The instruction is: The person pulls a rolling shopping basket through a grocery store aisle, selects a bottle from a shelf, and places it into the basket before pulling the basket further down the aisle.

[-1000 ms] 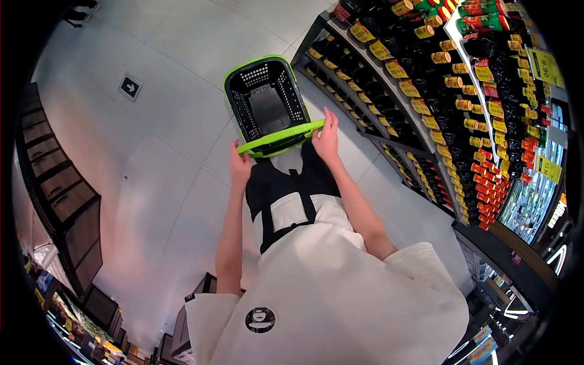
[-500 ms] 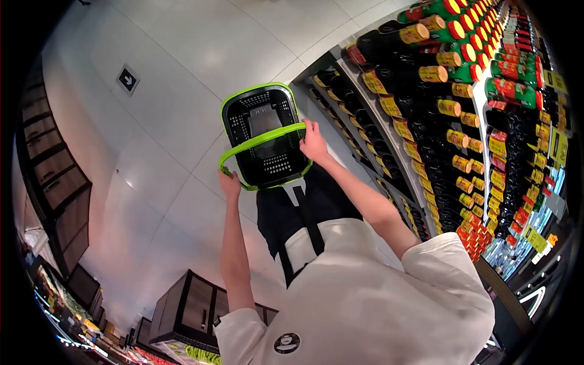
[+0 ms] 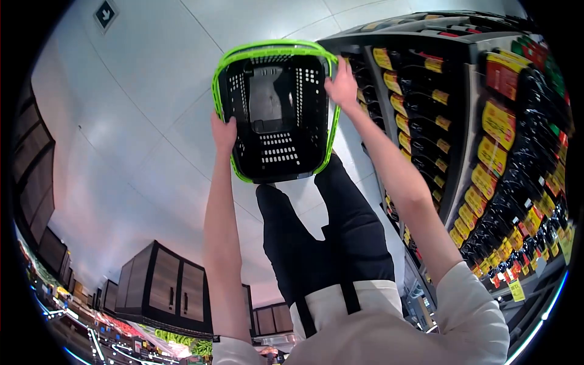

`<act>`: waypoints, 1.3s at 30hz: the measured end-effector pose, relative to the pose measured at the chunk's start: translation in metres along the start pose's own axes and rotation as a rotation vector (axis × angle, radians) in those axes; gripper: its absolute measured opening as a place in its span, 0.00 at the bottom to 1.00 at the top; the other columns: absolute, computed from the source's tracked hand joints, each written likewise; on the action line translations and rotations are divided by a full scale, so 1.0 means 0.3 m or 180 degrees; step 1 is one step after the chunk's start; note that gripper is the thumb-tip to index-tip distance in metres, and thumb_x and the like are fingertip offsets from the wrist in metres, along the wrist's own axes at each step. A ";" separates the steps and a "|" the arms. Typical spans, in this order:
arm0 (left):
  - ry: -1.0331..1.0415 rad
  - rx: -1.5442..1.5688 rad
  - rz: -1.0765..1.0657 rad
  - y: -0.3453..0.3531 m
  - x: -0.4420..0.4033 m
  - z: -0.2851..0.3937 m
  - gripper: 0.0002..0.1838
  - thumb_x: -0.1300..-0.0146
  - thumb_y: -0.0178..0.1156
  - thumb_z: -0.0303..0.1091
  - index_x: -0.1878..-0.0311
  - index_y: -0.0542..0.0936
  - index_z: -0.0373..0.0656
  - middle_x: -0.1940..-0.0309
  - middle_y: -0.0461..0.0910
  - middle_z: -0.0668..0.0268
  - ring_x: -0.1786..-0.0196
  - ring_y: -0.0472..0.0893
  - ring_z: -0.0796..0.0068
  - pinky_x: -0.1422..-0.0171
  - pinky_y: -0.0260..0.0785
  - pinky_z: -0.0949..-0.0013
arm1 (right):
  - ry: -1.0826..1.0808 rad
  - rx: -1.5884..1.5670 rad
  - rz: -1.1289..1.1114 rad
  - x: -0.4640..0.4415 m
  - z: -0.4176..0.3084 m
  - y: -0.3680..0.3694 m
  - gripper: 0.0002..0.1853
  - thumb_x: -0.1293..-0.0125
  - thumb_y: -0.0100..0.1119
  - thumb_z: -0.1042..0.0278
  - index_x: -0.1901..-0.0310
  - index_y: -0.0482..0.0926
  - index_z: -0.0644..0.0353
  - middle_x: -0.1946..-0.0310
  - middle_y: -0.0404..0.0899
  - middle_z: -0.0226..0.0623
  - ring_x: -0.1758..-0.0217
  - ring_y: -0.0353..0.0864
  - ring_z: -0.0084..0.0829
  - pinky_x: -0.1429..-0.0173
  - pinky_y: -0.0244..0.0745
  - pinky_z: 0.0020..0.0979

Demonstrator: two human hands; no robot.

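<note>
Clasping green edge (image 3: 274,42) of basket (image 3: 280,149) with left hand (image 3: 224,131) folded nearly closed; gripping opposite edge, farther forward, with right hand (image 3: 342,85) likewise. Holding basket ahead of dark-trousered legs (image 3: 359,228), apparently off floor (image 3: 158,158). Gripping unevenly, so perhaps risking tilt; working near bottles (image 3: 499,125) on shelf (image 3: 467,121) at right, so risking toppling some by swinging rightward.

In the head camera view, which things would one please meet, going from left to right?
Arrow sign on the floor → two-door cabinet → left hand → basket → right hand → shelved bottles.
</note>
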State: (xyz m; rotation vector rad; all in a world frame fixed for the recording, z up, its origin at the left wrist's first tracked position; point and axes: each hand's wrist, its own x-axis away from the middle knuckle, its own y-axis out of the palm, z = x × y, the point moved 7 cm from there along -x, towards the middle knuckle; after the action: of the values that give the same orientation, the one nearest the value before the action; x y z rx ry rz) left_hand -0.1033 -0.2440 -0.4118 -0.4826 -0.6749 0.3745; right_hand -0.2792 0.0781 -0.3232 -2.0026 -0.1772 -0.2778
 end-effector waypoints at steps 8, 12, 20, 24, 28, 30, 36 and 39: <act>0.0071 -0.0509 0.0239 0.095 -0.017 -0.081 0.35 0.53 0.56 0.28 0.40 0.55 0.35 0.48 0.62 0.51 0.51 0.70 0.55 0.45 0.60 0.62 | 0.0448 0.0773 -0.0862 -0.180 0.156 0.335 0.35 0.54 0.58 0.64 0.44 0.56 0.59 0.47 0.60 0.48 0.50 0.71 0.47 0.48 0.69 0.38; -0.0108 -0.0240 0.0088 0.112 0.006 -0.081 0.37 0.53 0.56 0.26 0.38 0.52 0.38 0.47 0.61 0.53 0.61 0.75 0.59 0.51 0.65 0.63 | 0.0502 0.0810 -0.0864 -0.197 0.181 0.375 0.35 0.55 0.59 0.64 0.44 0.55 0.59 0.44 0.54 0.49 0.51 0.71 0.48 0.49 0.69 0.37; -0.0209 -0.0231 -0.0022 0.116 -0.013 -0.134 0.34 0.53 0.55 0.24 0.40 0.56 0.37 0.51 0.66 0.53 0.71 0.76 0.66 0.57 0.67 0.65 | 0.0320 0.0352 -0.0598 -0.086 0.153 0.366 0.43 0.55 0.58 0.73 0.38 0.45 0.60 0.46 0.50 0.58 0.55 0.70 0.54 0.49 0.68 0.39; -0.0084 -0.0392 -0.0073 0.114 -0.016 -0.193 0.32 0.52 0.55 0.28 0.41 0.59 0.39 0.63 0.76 0.53 0.63 0.77 0.63 0.56 0.67 0.66 | 0.0469 0.0243 -0.0815 0.057 0.144 0.360 0.39 0.55 0.56 0.74 0.40 0.48 0.64 0.45 0.46 0.67 0.61 0.73 0.56 0.47 0.68 0.41; -0.0103 -0.0472 -0.0345 0.091 0.104 -0.102 0.26 0.53 0.53 0.30 0.48 0.65 0.34 0.54 0.70 0.48 0.50 0.69 0.49 0.44 0.58 0.57 | 0.0724 0.0364 -0.1600 0.281 0.216 0.402 0.29 0.54 0.53 0.73 0.47 0.58 0.68 0.46 0.46 0.77 0.62 0.75 0.56 0.47 0.68 0.40; 0.0012 -0.0842 -0.0314 0.094 0.180 -0.158 0.28 0.54 0.53 0.30 0.46 0.63 0.35 0.52 0.68 0.47 0.48 0.67 0.48 0.43 0.57 0.57 | 0.0631 0.0694 -0.1706 0.429 0.274 0.424 0.21 0.52 0.50 0.73 0.54 0.63 0.67 0.55 0.61 0.75 0.63 0.75 0.56 0.49 0.70 0.41; -0.0410 -0.0365 -0.1368 0.145 0.421 -0.280 0.26 0.52 0.53 0.31 0.48 0.65 0.32 0.71 0.75 0.60 0.67 0.75 0.67 0.60 0.67 0.67 | 0.0638 0.0317 -0.2911 0.797 0.284 0.251 0.13 0.52 0.52 0.65 0.67 0.78 0.63 0.68 0.78 0.49 0.62 0.79 0.43 0.57 0.74 0.39; -0.0681 0.0103 -0.2144 0.172 0.602 -0.123 0.19 0.50 0.54 0.29 0.54 0.71 0.32 0.72 0.76 0.61 0.74 0.76 0.75 0.69 0.68 0.74 | 0.0726 0.0338 -0.2962 0.890 0.295 0.119 0.14 0.54 0.53 0.64 0.67 0.79 0.61 0.67 0.78 0.50 0.60 0.78 0.43 0.55 0.73 0.39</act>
State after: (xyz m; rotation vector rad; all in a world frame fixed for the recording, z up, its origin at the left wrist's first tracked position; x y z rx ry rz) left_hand 0.0429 -0.1264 -0.3739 -0.1630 -0.9904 -0.2028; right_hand -0.0032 0.1428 -0.3180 -1.6439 -0.9542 -1.0487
